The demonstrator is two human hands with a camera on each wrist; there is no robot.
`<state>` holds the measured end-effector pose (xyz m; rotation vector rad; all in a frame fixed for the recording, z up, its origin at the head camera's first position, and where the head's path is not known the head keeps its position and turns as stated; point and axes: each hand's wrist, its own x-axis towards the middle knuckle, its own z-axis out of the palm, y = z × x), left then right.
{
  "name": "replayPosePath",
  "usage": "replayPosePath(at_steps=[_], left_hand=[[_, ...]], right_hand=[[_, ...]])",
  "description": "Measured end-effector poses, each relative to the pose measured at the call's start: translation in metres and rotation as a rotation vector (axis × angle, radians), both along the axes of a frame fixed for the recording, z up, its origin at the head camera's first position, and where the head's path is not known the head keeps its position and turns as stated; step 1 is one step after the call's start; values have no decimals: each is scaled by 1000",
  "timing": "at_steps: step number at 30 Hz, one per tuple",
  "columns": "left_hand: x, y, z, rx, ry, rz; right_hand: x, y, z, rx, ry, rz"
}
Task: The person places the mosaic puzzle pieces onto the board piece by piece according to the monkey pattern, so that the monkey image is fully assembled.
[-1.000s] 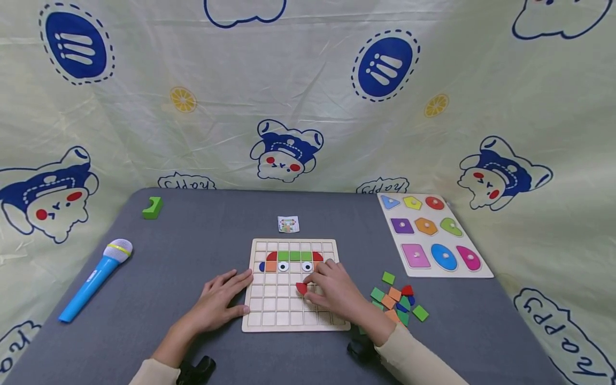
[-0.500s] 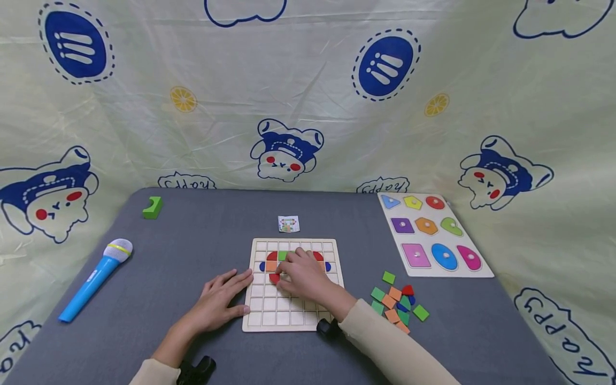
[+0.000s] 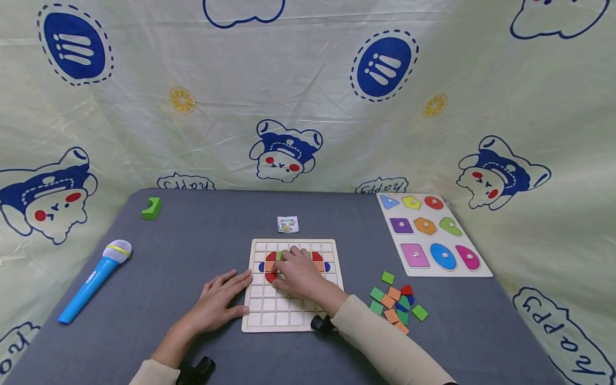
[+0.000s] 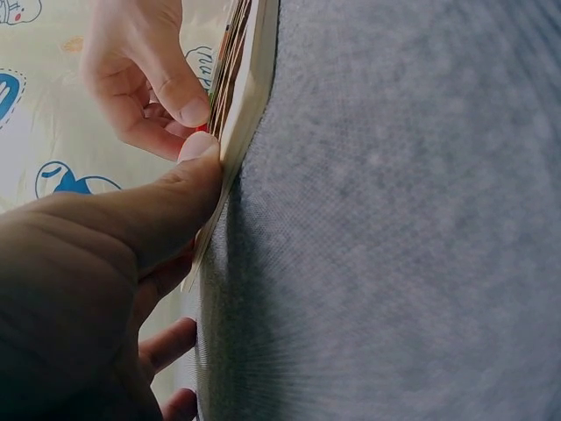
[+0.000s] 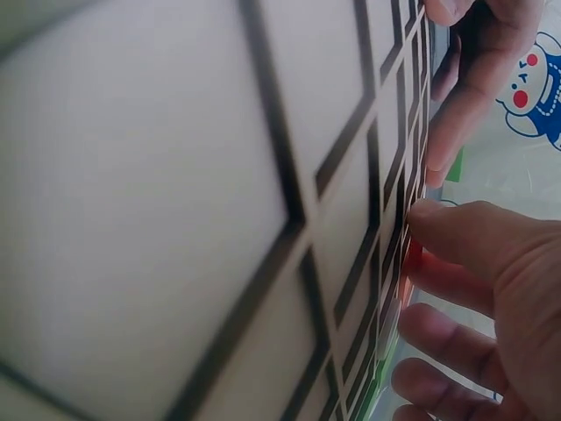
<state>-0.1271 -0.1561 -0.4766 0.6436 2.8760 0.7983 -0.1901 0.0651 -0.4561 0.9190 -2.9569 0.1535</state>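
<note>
The square wooden grid board (image 3: 289,321) lies flat on the table. In its upper rows sit red, orange, green and blue pieces, some hidden under the right hand. My left hand (image 3: 222,297) rests against the board's left edge, thumb and fingers spread; the left wrist view has that thumb (image 4: 188,180) right at the rim. My right hand (image 3: 300,275) is over the upper middle of the board, pinching a red rounded piece (image 3: 270,277) below an orange square. In the right wrist view, red (image 5: 414,260) shows between its thumb and index finger.
Loose green, orange, blue and red pieces (image 3: 393,294) lie right of the board. Behind it is a small picture card (image 3: 287,224). A shape puzzle board (image 3: 409,243) lies at the back right, a blue toy microphone (image 3: 96,280) and a green block (image 3: 151,209) at left.
My right hand has carried the red piece leftward across the board to the spot under the left orange square, uncovering a blue piece at right. The left hand has stayed put.
</note>
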Motion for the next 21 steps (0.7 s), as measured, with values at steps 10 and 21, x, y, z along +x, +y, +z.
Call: replayPosePath(at_steps=[10,21], left_hand=[[0,0,-3,9,3,2],[-1,0,-4,2,9,1]], right_hand=[[-1,0,-1,-11,19,3],[0,0,0,-13,4,-2]])
